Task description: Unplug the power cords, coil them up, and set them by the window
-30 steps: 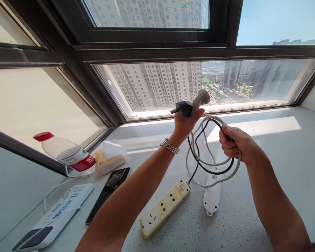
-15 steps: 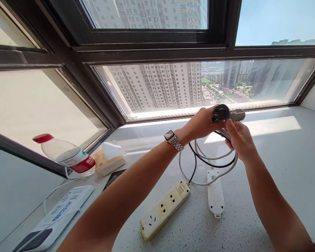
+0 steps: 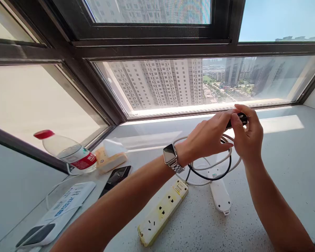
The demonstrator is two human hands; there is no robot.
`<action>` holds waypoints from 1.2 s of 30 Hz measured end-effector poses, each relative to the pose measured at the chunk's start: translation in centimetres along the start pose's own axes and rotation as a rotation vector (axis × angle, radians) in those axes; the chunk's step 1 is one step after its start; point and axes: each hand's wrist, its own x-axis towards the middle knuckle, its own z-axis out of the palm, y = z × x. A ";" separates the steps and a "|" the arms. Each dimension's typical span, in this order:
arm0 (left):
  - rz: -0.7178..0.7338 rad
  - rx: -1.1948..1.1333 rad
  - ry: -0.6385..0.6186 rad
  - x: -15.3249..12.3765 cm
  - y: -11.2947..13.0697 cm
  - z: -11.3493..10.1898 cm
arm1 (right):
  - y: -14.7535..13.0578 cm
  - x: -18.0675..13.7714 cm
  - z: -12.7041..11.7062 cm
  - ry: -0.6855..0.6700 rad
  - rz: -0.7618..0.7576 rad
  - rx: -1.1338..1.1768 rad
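Note:
My left hand point(image 3: 210, 136) and my right hand point(image 3: 249, 136) meet above the sill, both closed on a black plug point(image 3: 242, 118). My right thumb presses on the plug's near side, with the right index finger arched over it. The grey plug is hidden now. Below my hands hang loops of black cable point(image 3: 212, 178) and white cable point(image 3: 191, 183). The black cable runs to a yellowed power strip point(image 3: 164, 211), lying diagonally with its sockets up. Beside it, a white power strip point(image 3: 220, 196) lies face down, partly under the loops.
At the left, a red-capped bottle point(image 3: 68, 154) leans by a tissue pack point(image 3: 111, 161). A black phone point(image 3: 118, 176) and a white box point(image 3: 65, 206) with a thin cable lie nearer. Behind the speckled sill point(image 3: 286, 175) stands the window frame point(image 3: 157, 50).
My hands have shifted slightly right, and the black plug has turned, now between both hands. The grey plug has gone out of sight. The white strip's near end has swung right.

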 end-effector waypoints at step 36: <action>-0.318 -0.387 0.128 -0.7 -2.4 -0.5 | 3.9 1.7 -0.5 -0.543 0.889 0.554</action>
